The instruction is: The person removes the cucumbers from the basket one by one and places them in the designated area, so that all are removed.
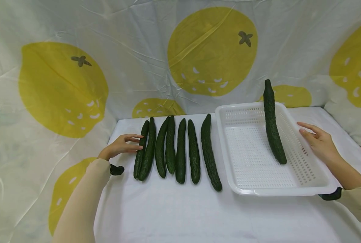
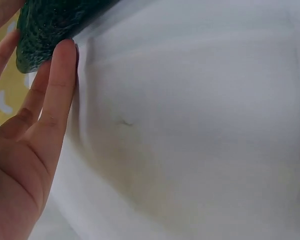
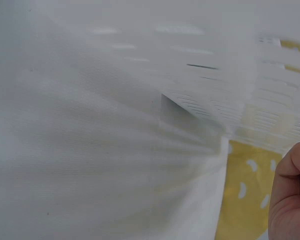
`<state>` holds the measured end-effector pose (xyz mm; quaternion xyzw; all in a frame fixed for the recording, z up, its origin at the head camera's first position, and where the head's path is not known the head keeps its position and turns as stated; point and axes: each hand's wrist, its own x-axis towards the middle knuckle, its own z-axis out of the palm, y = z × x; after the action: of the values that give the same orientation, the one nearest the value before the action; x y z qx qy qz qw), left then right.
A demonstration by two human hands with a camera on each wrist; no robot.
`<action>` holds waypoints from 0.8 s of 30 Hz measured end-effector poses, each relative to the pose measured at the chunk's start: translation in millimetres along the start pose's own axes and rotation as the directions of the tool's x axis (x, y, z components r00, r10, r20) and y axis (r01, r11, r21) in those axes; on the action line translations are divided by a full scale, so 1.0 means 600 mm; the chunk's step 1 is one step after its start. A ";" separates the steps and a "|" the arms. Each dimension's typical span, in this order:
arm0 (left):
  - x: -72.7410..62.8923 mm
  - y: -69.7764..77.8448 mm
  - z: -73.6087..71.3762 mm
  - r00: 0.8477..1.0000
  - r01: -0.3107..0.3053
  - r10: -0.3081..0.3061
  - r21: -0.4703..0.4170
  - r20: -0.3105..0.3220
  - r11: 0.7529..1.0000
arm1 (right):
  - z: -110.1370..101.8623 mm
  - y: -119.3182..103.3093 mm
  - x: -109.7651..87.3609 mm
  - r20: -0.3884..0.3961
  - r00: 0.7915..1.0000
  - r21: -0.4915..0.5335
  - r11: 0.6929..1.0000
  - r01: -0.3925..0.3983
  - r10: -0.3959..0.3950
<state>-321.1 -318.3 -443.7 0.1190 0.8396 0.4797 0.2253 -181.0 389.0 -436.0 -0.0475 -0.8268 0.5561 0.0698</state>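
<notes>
My left hand point(image 1: 124, 145) reaches over the leftmost cucumber point(image 1: 141, 150) of a row lying on the white cloth. Its fingers are extended, the tips right at the dark green skin. In the left wrist view, one end of that cucumber point(image 2: 45, 37) shows between the fingertips. At the right side, my right hand point(image 1: 321, 143) is beside the rim of a white plastic basket point(image 1: 260, 192), with thumb and forefinger stretched toward it. Inside the basket, one cucumber point(image 1: 273, 125) leans, its upper end rising above the back rim. In the right wrist view, the right hand point(image 3: 292, 192) is partly cut off.
Several more cucumbers point(image 1: 180, 152) lie side by side between the left hand and the basket, the rightmost one point(image 1: 210, 153) close to its left wall. A white cloth point(image 1: 180, 216) covers the table. Behind hangs a white curtain point(image 1: 132, 67) printed with yellow lemons.
</notes>
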 end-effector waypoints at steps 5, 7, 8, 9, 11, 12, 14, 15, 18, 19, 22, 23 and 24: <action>-0.001 0.014 -0.010 0.999 -0.035 0.035 -0.014 -0.020 0.999 | 0.000 0.000 0.000 0.001 1.000 -0.008 1.000 -0.007 0.007; 0.000 0.025 -0.013 0.997 -0.064 0.064 -0.005 -0.032 0.998 | 0.000 0.000 -0.001 0.000 1.000 -0.004 1.000 -0.003 0.003; 0.002 0.032 -0.015 0.996 -0.080 0.080 -0.001 -0.039 0.997 | 0.000 0.000 -0.001 -0.001 1.000 -0.002 1.000 0.001 -0.001; 0.004 0.041 -0.016 0.994 -0.096 0.096 0.005 -0.045 0.995 | 0.000 0.000 -0.001 -0.001 1.000 0.001 1.000 0.004 -0.004; 0.008 0.061 -0.016 0.990 -0.125 0.125 0.007 -0.057 0.992 | -0.001 0.000 -0.002 -0.004 1.000 0.006 1.000 0.010 -0.010; 0.010 0.072 -0.015 0.988 -0.140 0.140 0.003 -0.062 0.990 | -0.001 0.001 -0.002 -0.004 1.000 0.010 1.000 0.012 -0.012; 0.015 0.095 -0.011 0.984 -0.164 0.163 -0.011 -0.073 0.986 | -0.001 0.001 -0.001 -0.006 1.000 0.012 1.000 0.016 -0.016; 0.017 0.107 -0.007 0.982 -0.173 0.170 -0.021 -0.082 0.985 | -0.001 0.002 -0.001 -0.007 1.000 0.012 1.000 0.019 -0.018; 0.027 0.143 0.009 0.977 -0.196 0.189 -0.065 -0.100 0.979 | -0.001 0.003 -0.001 -0.007 1.000 0.012 1.000 0.023 -0.023; 0.031 0.155 0.015 0.976 -0.204 0.195 -0.088 -0.102 0.975 | -0.001 0.004 0.000 -0.009 1.000 0.010 1.000 0.026 -0.025; 0.041 0.189 0.037 0.974 -0.218 0.205 -0.169 -0.095 0.961 | -0.001 0.004 0.000 -0.010 0.999 0.006 1.000 0.030 -0.030; 0.044 0.200 0.045 0.974 -0.219 0.203 -0.196 -0.096 0.956 | 0.000 0.004 0.001 -0.011 0.999 0.005 1.000 0.031 -0.031; 0.046 0.212 0.053 0.975 -0.217 0.200 -0.224 -0.096 0.950 | 0.000 0.004 0.001 -0.011 0.999 0.002 1.000 0.031 -0.031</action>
<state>-331.7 -217.9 -356.0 0.1624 0.7677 0.6001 0.1554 -181.7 390.1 -438.3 -0.0376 -0.8264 0.5557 0.0827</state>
